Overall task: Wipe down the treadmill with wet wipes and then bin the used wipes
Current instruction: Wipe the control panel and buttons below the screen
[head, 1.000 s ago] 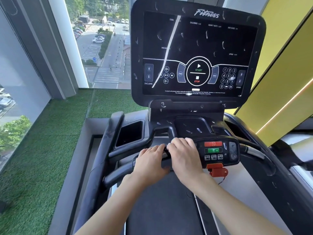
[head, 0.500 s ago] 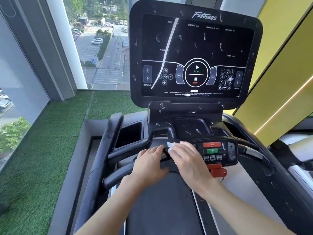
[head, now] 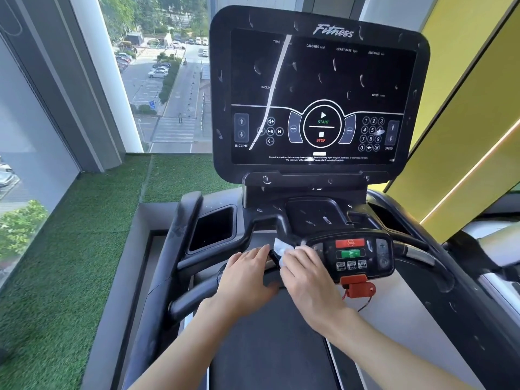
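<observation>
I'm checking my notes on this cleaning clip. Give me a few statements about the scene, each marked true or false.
1. The right hand holds a white wipe against the handlebar. True.
2. The left hand lifts the red safety clip. False: it rests on the handlebar; the clip hangs below the small control panel.
3. The console screen shows START and STOP marks. True.
4. The wipe lies in the side pocket. False: the pocket, left of the hands, shows no wipe.

Upper-floor gym, treadmill (head: 281,347) with "Fitness" console screen (head: 320,94), green turf flooring (head: 70,263), tall window (head: 157,74) over car park
</observation>
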Available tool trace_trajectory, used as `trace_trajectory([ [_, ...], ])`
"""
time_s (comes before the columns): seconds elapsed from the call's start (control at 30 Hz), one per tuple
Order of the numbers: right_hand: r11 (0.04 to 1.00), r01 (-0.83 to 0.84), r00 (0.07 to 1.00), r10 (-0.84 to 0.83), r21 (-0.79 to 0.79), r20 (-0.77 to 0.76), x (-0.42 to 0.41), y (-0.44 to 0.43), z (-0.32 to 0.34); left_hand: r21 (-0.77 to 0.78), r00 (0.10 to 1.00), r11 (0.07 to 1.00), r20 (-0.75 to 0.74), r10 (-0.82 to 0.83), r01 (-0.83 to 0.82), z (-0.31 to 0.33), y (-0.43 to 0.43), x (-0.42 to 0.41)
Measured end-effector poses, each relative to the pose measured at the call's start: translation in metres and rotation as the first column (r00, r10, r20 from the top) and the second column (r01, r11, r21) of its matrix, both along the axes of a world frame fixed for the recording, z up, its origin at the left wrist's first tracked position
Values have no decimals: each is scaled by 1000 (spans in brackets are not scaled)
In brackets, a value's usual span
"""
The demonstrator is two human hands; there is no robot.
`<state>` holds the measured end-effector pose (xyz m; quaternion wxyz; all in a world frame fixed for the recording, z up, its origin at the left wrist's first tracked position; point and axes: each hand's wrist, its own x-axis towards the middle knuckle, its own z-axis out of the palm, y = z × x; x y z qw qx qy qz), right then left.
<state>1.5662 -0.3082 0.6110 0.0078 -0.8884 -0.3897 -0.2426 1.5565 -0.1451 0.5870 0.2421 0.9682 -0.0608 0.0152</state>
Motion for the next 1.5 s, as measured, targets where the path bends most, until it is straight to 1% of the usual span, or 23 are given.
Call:
trace_trajectory([
  [0.1, 976, -95, 994, 104, -195, 40, -3, -13, -4, -6, 1000, 1000, 13, 0, 0, 1, -1, 0],
  [0.17, 954, -116, 993, 116, -276, -17, -11, -20, -7, -8, 1000, 1000, 16, -3, 3, 1, 0, -1],
  [0.2, 968, -91, 996, 83, -232, -41, -13, -22, -5, 1, 1000, 1000, 12, -6, 6, 1, 0, -1],
  [0.3, 997, 49, 987, -39, 65, -153, -1, -11, 16, 13, 1000, 1000, -9, -11, 11, 0, 0, 1],
  [0.37, 985, 131, 971, -104, 114, -216, 12, 9, 31, 4, 1000, 1000, 2, -15, 15, -1, 0, 1],
  [0.4, 985, 162, 959, -142, 62, -245, 17, 19, 36, -2, 1000, 1000, 4, -16, 16, -1, 0, 1],
  [0.5, 951, 213, 923, -271, -222, -274, 21, 35, 39, -18, 1000, 1000, -1, -15, 15, -1, 1, 1],
  [0.53, 930, 239, 911, -314, -279, -266, 21, 35, 39, -24, 1000, 1000, -2, -15, 15, -1, 1, 1],
  [0.6, 922, 252, 906, -332, -293, -264, 19, 33, 38, -32, 1000, 999, -5, -11, 11, -1, 0, 0],
  [0.7, 951, 192, 940, -249, -242, -235, 15, 26, 29, -33, 1000, 999, 10, -7, 7, 0, 0, -2],
  [0.8, 982, 67, 993, -82, -174, -82, 3, 14, 16, -30, 1000, 999, 8, -13, 14, 3, 0, -3],
  [0.87, 976, -16, 999, 6, -218, -50, -12, 2, 8, -8, 999, 1000, -35, -10, 10, 8, 0, -3],
  [0.93, 956, -53, 995, 27, -288, -94, -29, -10, -3, 23, 994, 999, -101, -32, 34, 14, 2, -5],
  [0.97, 965, -41, 989, 3, -259, -146, -36, -18, -10, 15, 989, 998, -138, -57, 59, 19, 2, -8],
  [1.03, 1000, 27, 950, -25, 4, -310, -47, -30, -16, -67, 985, 994, -143, -91, 82, 27, 3, -13],
  [1.1, 939, 158, 865, 17, 305, -502, -53, -33, -3, -207, 996, 975, 22, -81, 84, 35, -3, -18],
  [1.17, 760, 362, 769, 83, 539, -633, -52, -30, 17, -442, 998, 896, 62, -13, 40, 46, -15, -25],
  [1.23, 550, 512, 711, 158, 660, -685, -49, -27, 35, -590, 998, 807, -58, -18, -20, 58, -29, -28],
  [1.27, 490, 529, 731, 153, 693, -665, -44, -27, 40, -630, 995, 775, -96, -35, -33, 61, -35, -28],
  [1.33, 476, 503, 794, 75, 721, -604, -38, -30, 44, -723, 991, 686, -129, -27, -75, 66, -43, -27],
  [1.4, 499, 467, 833, 30, 730, -553, -36, -33, 42, -833, 982, 529, -190, -3, -159, 71, -50, -26],
  [1.47, 569, 393, 875, 11, 722, -484, -39, -36, 38, -904, 961, 339, -277, 2, -261, 77, -60, -27],
  [1.5, 614, 350, 890, 19, 707, -456, -42, -39, 35, -910, 950, 284, -312, 14, -303, 79, -64, -27],
])
